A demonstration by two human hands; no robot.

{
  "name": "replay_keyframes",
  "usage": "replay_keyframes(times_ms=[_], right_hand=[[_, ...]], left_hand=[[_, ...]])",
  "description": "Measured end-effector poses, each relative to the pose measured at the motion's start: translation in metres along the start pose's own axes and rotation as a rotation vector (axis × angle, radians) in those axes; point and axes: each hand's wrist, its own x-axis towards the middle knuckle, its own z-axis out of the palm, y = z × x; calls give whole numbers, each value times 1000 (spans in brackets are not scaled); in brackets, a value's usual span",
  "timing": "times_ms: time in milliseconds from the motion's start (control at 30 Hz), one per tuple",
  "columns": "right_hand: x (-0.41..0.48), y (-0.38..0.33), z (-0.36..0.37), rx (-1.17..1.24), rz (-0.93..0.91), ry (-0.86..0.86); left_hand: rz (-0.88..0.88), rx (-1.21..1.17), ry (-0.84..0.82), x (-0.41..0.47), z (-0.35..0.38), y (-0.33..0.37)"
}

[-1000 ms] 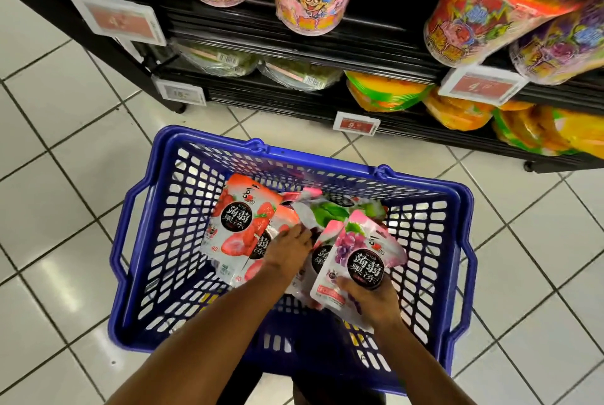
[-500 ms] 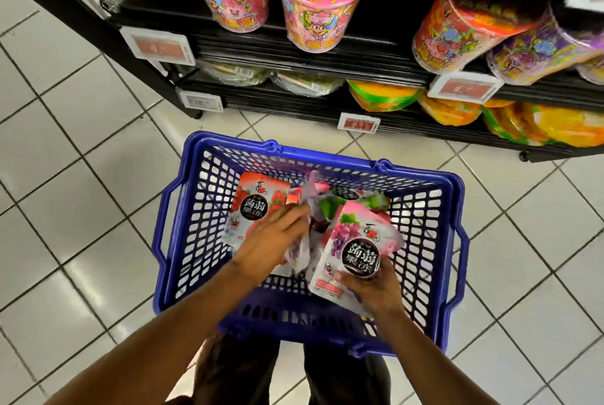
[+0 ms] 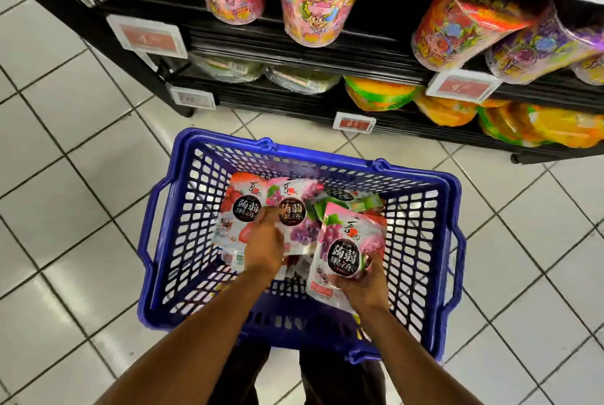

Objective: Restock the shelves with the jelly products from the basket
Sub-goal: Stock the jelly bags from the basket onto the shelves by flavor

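Basket: blue plastic lattice basket is set on the white tiled floor, just in front of the black shop shelves.
Stock location: all the jelly pouches are inside the basket; none is seen on the shelves.
Right hand: right hand is curled round the lower end of a glossy pink-and-purple grape jelly pouch, which is held upright near the basket's near wall.
Left hand: left hand is curled at the lower left edge of a second grape-printed foil pouch; a pinch on it is judged likely, though the fingertips are hidden.
Others: a red strawberry-printed pouch and a green-printed pouch lie beneath and beside.
Stiffness: judged soft and floppy; the film is expected to buckle if held by one corner.
Weight: judged light to moderate, with the filling sagging to the bottom.
Surface: glossy film, judged slippery; pouches may slide over each other.
Fragility: low, but hard squeezing is to be avoided.
Hold: the flat side seam or the lower body is preferred, thumb on the front, fingers behind.
Shelf stock: pink printed tubs are seen on the shelf above.
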Motion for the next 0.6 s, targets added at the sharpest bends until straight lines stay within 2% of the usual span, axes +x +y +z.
replay_keyframes(times_ms=[67,133,300,467,600], right_hand=[[8,-1,-3,12,43,-37],[15,-2,-5,72,100,-66],[25,-2,-6,313,149,-164],[28,-12,-7,454,224,-88],[24,-32,-8,456,258,-78]], left_hand=[[-245,-4,92,5,19,-10],[-398,-65,75,14,33,-14],[-543,-232,-58,51,47,-21],[-827,-534,-232,69,33,-19],[-815,-644,-451,52,32,-16]])
